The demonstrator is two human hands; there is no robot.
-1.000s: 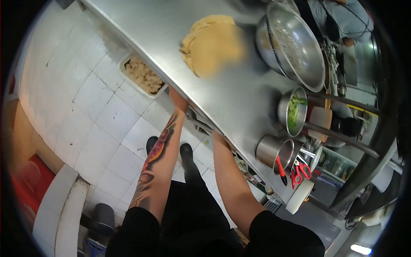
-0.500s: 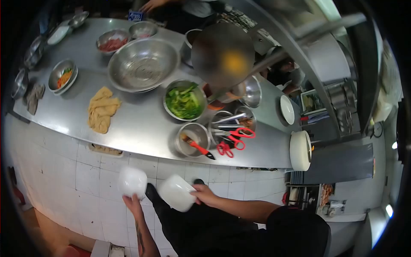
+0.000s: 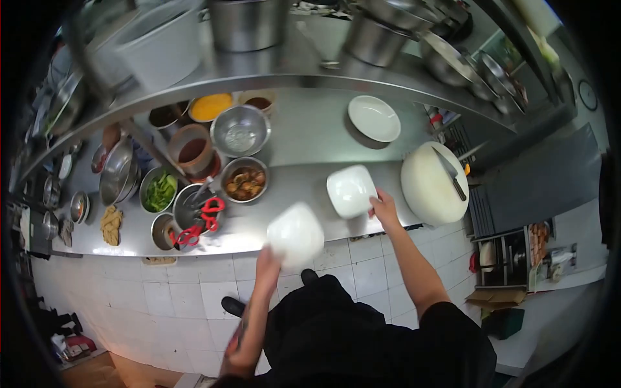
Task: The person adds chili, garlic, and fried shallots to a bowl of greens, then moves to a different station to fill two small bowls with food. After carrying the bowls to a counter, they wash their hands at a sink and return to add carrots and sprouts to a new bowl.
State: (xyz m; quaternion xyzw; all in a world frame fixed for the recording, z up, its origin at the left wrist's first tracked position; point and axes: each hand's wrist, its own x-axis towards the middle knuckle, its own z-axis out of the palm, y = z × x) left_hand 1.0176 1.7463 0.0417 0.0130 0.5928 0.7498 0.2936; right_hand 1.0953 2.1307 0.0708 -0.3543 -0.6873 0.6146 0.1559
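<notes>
My left hand (image 3: 268,264) grips a white square dish (image 3: 295,234) by its near edge, held out in front of the counter's front edge and slightly blurred. A second white square dish (image 3: 350,189) is in my right hand (image 3: 383,208), pinched at its near right corner. That dish overlaps the steel counter (image 3: 303,169) in this view. To its right stands a thick round white chopping block (image 3: 427,184) with a knife (image 3: 451,174) lying on top. Farther back on the counter lies a white oval plate (image 3: 374,119).
Left on the counter are a bowl of browned food (image 3: 244,180), red-handled scissors (image 3: 211,213), a bowl of greens (image 3: 159,191) and a yellow cloth (image 3: 111,225). A steel shelf (image 3: 304,82) carrying pots runs above the counter. White tiles (image 3: 217,299) cover the floor.
My view has shifted right along the counter. Both dishes have come up from over the floor; the right one now overlaps the counter. Each hand still holds its dish.
</notes>
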